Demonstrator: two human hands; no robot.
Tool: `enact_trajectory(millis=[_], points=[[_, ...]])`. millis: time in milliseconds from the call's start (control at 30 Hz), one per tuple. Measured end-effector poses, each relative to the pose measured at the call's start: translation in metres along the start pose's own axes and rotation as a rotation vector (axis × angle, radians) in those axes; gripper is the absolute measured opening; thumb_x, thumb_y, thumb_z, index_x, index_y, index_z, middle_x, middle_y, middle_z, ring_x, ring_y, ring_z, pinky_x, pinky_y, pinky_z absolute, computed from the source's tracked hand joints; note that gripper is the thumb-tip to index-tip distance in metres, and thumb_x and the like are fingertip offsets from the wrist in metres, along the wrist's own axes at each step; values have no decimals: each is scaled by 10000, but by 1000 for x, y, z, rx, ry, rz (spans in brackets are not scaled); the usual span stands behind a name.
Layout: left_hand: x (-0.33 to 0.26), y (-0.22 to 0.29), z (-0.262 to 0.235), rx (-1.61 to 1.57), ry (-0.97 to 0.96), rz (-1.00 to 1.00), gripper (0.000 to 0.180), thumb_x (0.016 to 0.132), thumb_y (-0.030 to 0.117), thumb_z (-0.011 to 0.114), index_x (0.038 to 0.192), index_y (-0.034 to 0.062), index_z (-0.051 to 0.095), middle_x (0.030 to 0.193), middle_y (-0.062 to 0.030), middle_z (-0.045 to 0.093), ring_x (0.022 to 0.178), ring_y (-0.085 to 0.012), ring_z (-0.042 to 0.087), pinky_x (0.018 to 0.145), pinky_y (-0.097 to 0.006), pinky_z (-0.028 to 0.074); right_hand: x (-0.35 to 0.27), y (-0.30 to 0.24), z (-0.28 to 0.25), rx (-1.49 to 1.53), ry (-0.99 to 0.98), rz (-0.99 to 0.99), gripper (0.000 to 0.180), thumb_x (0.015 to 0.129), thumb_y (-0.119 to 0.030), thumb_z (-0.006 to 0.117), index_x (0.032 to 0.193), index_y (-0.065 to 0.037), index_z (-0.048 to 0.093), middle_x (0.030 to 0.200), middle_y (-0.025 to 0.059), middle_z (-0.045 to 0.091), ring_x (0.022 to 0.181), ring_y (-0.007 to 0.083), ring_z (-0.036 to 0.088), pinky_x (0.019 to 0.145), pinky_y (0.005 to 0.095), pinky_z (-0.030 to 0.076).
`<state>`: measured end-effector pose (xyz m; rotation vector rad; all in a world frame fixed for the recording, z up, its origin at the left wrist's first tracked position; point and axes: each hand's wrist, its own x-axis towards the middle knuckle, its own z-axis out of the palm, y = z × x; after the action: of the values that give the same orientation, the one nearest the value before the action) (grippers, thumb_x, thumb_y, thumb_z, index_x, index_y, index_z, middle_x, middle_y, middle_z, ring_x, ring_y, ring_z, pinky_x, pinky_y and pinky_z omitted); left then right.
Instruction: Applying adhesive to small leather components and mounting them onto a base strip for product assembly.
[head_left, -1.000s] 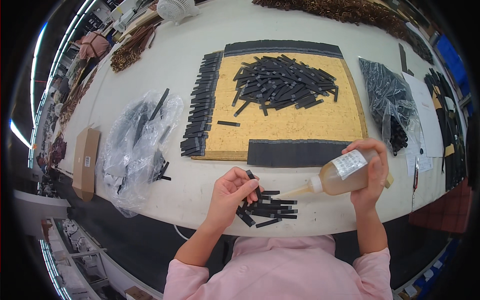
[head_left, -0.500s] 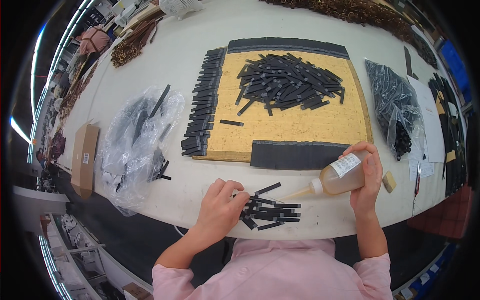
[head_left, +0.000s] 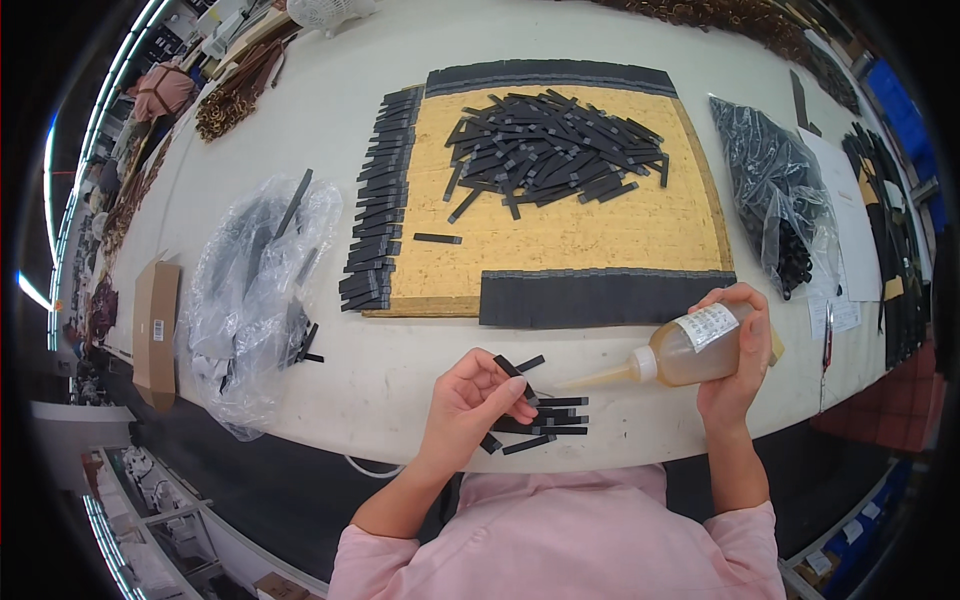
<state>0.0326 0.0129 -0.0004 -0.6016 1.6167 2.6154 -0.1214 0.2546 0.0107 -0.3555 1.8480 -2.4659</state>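
A worker in a pink top stands at the near edge of a long off-white worktable (head_left: pixel 300 100). The left hand (head_left: pixel 470 395) pinches one short black flat strip (head_left: pixel 512 372) between thumb and fingertips, lifting it just above a small loose pile of black strips (head_left: pixel 545 420) that lies at the table's near edge. The right hand (head_left: pixel 735 360) is wrapped firmly round a clear plastic squeeze bottle of amber liquid (head_left: pixel 685 355), tipped on its side with its tapered nozzle pointing left toward the held strip, its tip just short of it. Beyond the hands, toward the middle of the table, lies a square yellow cork-like board (head_left: pixel 590 235), a heap of black strips at its far side and neat rows of them lining its left, far and near edges. A crumpled clear plastic bag (head_left: pixel 250 290) sits near the table's left end, beside a flat brown cardboard piece (head_left: pixel 157 330). A second clear bag of black parts (head_left: pixel 775 195) rests to the board's right.
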Motion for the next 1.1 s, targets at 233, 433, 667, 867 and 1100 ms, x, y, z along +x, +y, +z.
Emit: enact_trajectory(millis=[233, 433, 667, 867, 1100], points=[[9, -14, 19, -11, 83, 109, 72, 985, 8, 613, 988, 7, 541, 992, -134, 712, 995, -168, 694, 864, -315, 590, -6, 7, -7, -3, 13, 62, 331, 1061, -337, 488, 1157, -23, 539, 1035, 102, 624, 957, 159, 643, 872, 291, 519], [10, -16, 18, -61, 93, 2, 45, 999, 55, 609, 1002, 30, 572, 1174, -181, 704, 1071, -145, 646, 959, -301, 512, -6, 10, -8, -26, 18, 84, 317, 1062, -331, 487, 1144, -30, 547, 1036, 92, 625, 963, 148, 634, 870, 285, 511], [9, -14, 17, -176, 82, -6, 35, 1006, 50, 592, 1011, 19, 576, 1171, -202, 696, 1074, -148, 646, 955, -305, 518, -5, 11, -7, -44, 39, 63, 305, 1063, -318, 474, 1146, -34, 546, 1058, 92, 619, 981, 149, 622, 891, 285, 495], [10, -9, 21, -174, 121, -43, 119, 1000, 39, 582, 899, 41, 519, 1039, -144, 679, 1211, -296, 615, 1122, -439, 423, -5, 13, -7, -51, 28, 59, 307, 1062, -317, 476, 1153, -31, 541, 1071, 98, 619, 988, 153, 626, 896, 288, 495], [10, -7, 22, -180, 130, -46, 116, 997, 41, 590, 901, 37, 524, 1030, -140, 675, 1199, -298, 625, 1120, -433, 427, -4, 13, -8, -47, 31, 42, 310, 1058, -315, 482, 1151, -27, 548, 1073, 103, 624, 990, 159, 630, 896, 296, 497]])
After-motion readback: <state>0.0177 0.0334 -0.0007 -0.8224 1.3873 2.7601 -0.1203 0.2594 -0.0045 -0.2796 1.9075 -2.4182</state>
